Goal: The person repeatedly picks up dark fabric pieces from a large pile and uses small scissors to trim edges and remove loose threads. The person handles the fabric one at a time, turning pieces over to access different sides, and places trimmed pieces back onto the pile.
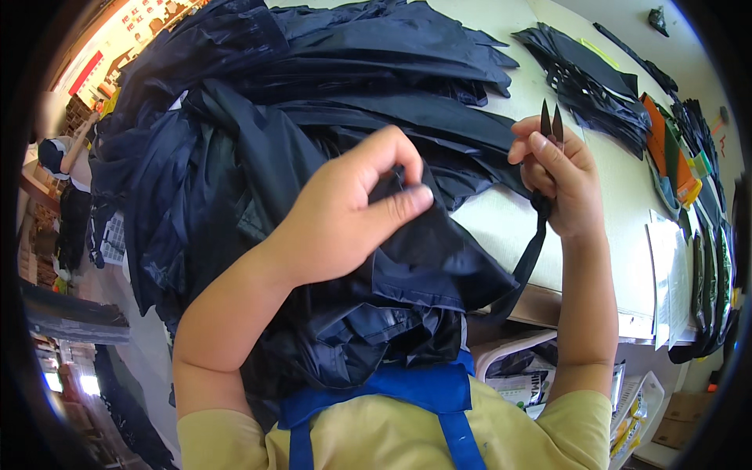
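Observation:
Across my lap and the table lies dark, shiny cloth. My left hand [345, 211] is closed in a pinch on a fold of a black garment [446, 254], which hangs down over my lap. To the right, my right hand [572, 172] is wrapped round a small pair of thread snips [557, 123], their two dark pointed blades upward and slightly apart. A black cloth strap [530, 254] runs from below that hand down to the garment's side. The snips are apart from the cloth pinched on the left. Their handles are mostly hidden in my palm.
A big heap of dark garments [368, 63] covers the table's left and middle. Flat black pieces [587, 78] lie at the far right, near an orange folder-like item [658, 133]. White sheets [666, 274] hang at the right edge. A white basket [646, 407] stands below. Another person [66, 157] is at far left.

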Motion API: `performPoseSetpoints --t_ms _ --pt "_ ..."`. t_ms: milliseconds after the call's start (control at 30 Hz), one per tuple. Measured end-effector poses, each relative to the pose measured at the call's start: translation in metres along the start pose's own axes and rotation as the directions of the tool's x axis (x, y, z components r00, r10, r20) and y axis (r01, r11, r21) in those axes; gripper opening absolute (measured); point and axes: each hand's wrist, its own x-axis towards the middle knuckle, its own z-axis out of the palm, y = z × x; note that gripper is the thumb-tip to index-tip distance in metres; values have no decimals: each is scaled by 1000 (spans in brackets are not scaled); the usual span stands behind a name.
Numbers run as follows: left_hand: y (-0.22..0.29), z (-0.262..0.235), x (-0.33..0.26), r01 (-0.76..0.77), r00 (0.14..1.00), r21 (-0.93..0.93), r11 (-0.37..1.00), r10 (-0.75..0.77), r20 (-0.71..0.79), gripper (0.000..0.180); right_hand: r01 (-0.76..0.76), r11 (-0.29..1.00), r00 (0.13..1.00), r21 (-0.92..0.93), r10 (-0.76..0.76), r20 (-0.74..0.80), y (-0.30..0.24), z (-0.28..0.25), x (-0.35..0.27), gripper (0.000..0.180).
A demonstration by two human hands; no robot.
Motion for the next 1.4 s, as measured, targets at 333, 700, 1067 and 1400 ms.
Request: performPoseSetpoints --t_ms 333,700,1067,1400 --pt "-4 -14 -6 181 983 -114 977 -181 16 20 76 832 997 -550 -58 49 12 -3 6 13" --pt "26 2 -7 -287 682 730 620 -402 610 33 171 365 970 -915 101 221 52 -4 17 26" --pt "12 17 0 -97 995 786 611 80 60 92 -350 933 935 83 344 84 13 28 3 13" --pt "-9 23 21 -334 935 649 683 326 137 62 -369 830 917 417 399 15 23 17 3 16"
